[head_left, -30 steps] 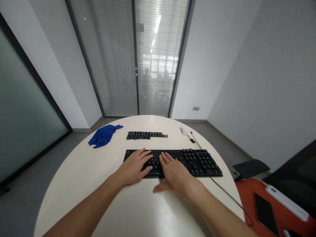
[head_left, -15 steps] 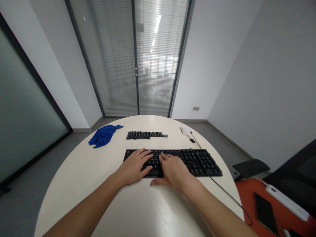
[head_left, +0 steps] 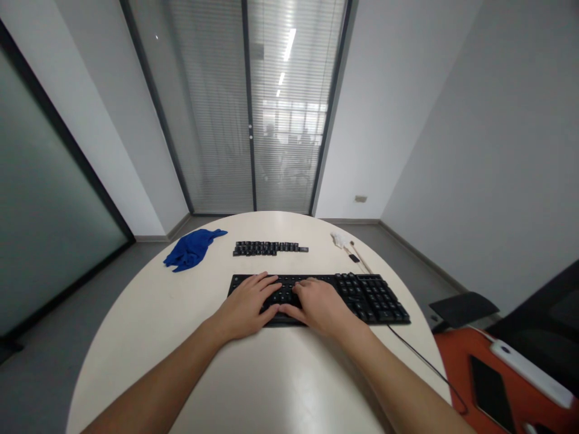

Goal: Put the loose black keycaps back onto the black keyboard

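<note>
A black keyboard (head_left: 371,301) lies lengthwise on the round table. Its left part appears to have bare key positions, while keycaps stand on the number pad side. My left hand (head_left: 246,304) rests on the keyboard's left portion with fingers spread, holding nothing visible. My right hand (head_left: 319,307) is on the middle of the keyboard, its fingers bent down onto it and its thumb stretched toward my left thumb. What lies beneath its palm is hidden. Beyond the keyboard, loose black keycaps (head_left: 256,248) are lined up in rows on the table.
A crumpled blue cloth (head_left: 192,249) lies on the table's left. At the far right are a white crumpled item (head_left: 338,240) and a thin brush-like stick (head_left: 360,257). The keyboard's cable (head_left: 420,357) runs over the table edge to an orange chair seat (head_left: 465,352) holding a phone (head_left: 492,389).
My right thumb has moved forward from the table in front onto the keyboard's front part, and the right fingers have bent more. My left hand stays in place.
</note>
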{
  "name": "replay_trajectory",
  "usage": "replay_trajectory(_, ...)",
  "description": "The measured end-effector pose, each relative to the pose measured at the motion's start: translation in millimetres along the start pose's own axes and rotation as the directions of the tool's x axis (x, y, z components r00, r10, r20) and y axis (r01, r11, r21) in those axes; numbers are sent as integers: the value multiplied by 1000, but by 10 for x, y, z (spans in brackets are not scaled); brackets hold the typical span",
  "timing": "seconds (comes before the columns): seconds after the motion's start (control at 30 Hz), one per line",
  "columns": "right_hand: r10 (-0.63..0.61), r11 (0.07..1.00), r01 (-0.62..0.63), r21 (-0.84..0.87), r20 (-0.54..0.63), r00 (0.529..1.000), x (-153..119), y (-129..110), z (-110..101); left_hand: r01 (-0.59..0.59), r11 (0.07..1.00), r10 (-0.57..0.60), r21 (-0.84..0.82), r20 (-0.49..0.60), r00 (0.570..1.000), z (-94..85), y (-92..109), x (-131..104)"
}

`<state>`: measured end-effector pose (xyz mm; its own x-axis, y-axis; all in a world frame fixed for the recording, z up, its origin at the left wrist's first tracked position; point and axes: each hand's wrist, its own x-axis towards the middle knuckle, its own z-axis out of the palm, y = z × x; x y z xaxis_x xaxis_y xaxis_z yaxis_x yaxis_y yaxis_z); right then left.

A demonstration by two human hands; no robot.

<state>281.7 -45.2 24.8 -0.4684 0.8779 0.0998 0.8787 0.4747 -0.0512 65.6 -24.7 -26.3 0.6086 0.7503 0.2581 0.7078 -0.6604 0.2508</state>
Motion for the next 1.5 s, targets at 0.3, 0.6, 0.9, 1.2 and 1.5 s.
replay_trajectory(0.3, -83, 948, 122, 294, -144, 986, 172, 503, 206, 84, 994, -90, -66, -91, 992, -39, -37, 176)
replay_trajectory(0.6, -95, 921, 159, 355, -189, 977, 163, 551, 273, 177, 945, -145, 275, -133, 980, -76, -306, 869)
replay_trajectory(0.9, -93, 912, 161, 377, -193, 977, 152, 554, 263, 226, 920, -203, 321, -102, 974, 50, -390, 1176)
replay_trajectory(1.2, -83, 918, 147, 369, -183, 980, 150, 559, 269, 191, 943, -179, 272, -67, 982, 107, -454, 1221)
replay_trajectory(1.5, -67, 914, 132, 383, -178, 982, 158, 537, 252, 193, 955, -182, 224, -67, 981, 73, -360, 1140)
